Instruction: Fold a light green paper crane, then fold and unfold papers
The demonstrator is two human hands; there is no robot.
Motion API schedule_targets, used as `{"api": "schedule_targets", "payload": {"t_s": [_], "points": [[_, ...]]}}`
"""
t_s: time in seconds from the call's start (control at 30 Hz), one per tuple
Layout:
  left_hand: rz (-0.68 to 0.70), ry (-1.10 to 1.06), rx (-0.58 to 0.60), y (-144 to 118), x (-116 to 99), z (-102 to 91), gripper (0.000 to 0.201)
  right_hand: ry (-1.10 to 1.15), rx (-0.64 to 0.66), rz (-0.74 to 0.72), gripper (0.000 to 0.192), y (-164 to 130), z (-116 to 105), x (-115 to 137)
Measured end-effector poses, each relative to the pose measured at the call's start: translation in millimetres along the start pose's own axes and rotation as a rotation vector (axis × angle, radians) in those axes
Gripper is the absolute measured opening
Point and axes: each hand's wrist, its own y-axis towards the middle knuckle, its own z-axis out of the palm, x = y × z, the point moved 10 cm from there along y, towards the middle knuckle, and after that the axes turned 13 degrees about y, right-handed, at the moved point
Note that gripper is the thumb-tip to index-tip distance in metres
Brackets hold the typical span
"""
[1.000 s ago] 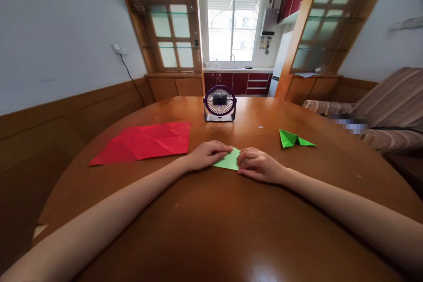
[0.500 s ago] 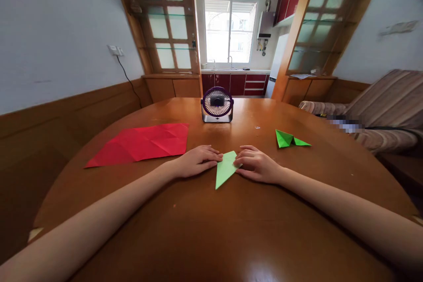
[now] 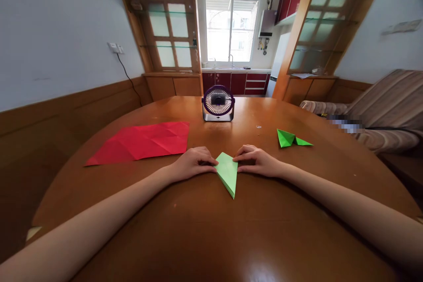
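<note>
A light green folded paper [image 3: 228, 172], kite-shaped, has its long point toward me and a layered fold along its lower left edge. My left hand [image 3: 194, 162] pinches its left corner between thumb and fingers. On the other side, my right hand [image 3: 256, 161] has its fingertips and thumb closed at the right corner. Farther right lies a bright green folded paper [image 3: 287, 138] with two pointed parts. To the left, a large red sheet of paper [image 3: 152, 141] with crease lines lies on the table.
The brown wooden table [image 3: 211, 238] has a rounded edge. A small dark purple fan [image 3: 218, 102] stands at its far side, beyond the green paper. A striped armchair [image 3: 390, 101] is at the right. A small scrap [image 3: 258, 126] lies right of the fan.
The light green paper has turned, so its long point moved from lower left to lower right. Both hands now grip its side corners. The view has shifted slightly.
</note>
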Motion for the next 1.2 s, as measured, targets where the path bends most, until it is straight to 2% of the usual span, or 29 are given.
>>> {"api": "schedule_targets", "payload": {"t_s": [0.23, 0.4, 0.5, 0.6, 0.8, 0.93, 1.03, 1.1, 1.2], "points": [[-0.035, -0.032, -0.007, -2, 5, -0.3, 0.023, 0.067, 0.051, 0.041, 0.03, 2, 0, -11], [-0.077, 0.098, -0.049, -3, 6, -0.6, 0.025, 0.102, 0.016, 0.092, 0.025, 5, -2, -18], [-0.148, 0.169, -0.076, -2, 5, -1.1, 0.022, 0.089, -0.018, 0.105, 0.025, 8, -2, -17], [-0.296, 0.163, -0.096, -2, 13, -0.3, 0.019, 0.009, -0.074, 0.124, 0.028, 10, -3, -17], [-0.565, -0.036, -0.145, -10, 33, 10.5, 0.027, -0.286, -0.159, 0.21, 0.023, 14, 1, -21], [-0.645, 0.122, -0.152, -10, 31, 8.5, 0.043, -0.506, -0.15, 0.231, 0.021, 15, 7, -16], [-0.638, 0.3, -0.118, -8, 22, 5.6, 0.046, -0.565, -0.156, 0.245, 0.02, 15, 8, -14], [-0.581, 0.41, -0.111, -5, 15, 3.5, 0.047, -0.576, -0.164, 0.242, 0.019, 14, 7, -12], [-0.354, 0.531, -0.092, 5, 0, 8.6, 0.039, -0.615, -0.176, 0.213, 0.02, 14, 6, -9]]}}
